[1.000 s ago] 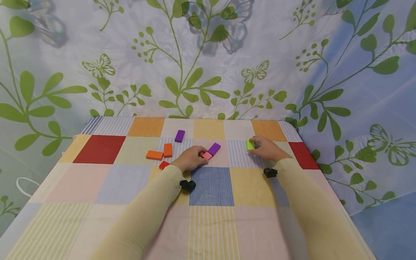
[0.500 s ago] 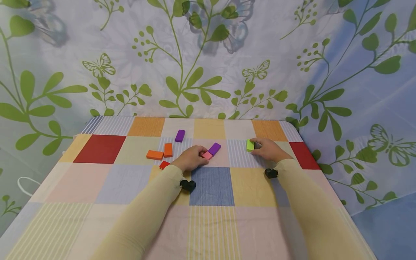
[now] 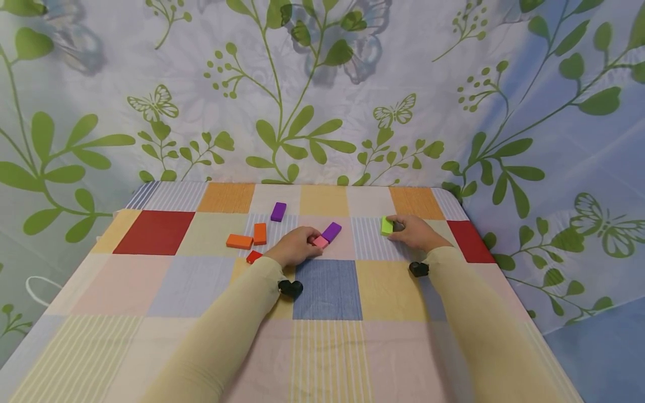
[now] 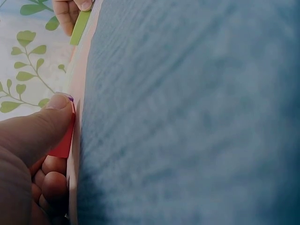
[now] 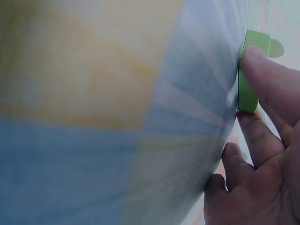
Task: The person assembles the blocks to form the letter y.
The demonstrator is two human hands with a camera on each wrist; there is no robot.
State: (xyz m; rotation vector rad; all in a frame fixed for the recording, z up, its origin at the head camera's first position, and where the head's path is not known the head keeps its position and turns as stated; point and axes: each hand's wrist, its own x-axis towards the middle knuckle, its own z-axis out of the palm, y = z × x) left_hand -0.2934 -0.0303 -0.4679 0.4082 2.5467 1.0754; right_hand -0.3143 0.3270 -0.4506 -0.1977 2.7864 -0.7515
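My left hand (image 3: 296, 245) pinches a small pink block (image 3: 320, 242) between thumb and fingers. Its far end meets a purple block (image 3: 331, 232) lying slantwise on the cloth. In the left wrist view the thumb presses along the side of that pink block (image 4: 64, 140), and the fingers curl beneath. Farther right, my right hand (image 3: 415, 232) holds a lime green block (image 3: 386, 226) by thumb and fingertips. The right wrist view has the thumb on the near face of the green block (image 5: 251, 89), with the lower fingers resting at the cloth.
Left of the left hand lie two orange blocks (image 3: 239, 241) and a red block (image 3: 254, 256), partly behind the sleeve. Another purple block (image 3: 279, 211) sits farther back. A patchwork cloth (image 3: 327, 288) covers the table, and a leaf-patterned curtain (image 3: 201, 112) hangs behind it.
Hands and blocks stay nearly in place. The right fingers have shifted slightly on the green block, whose top shows more than a second ago.
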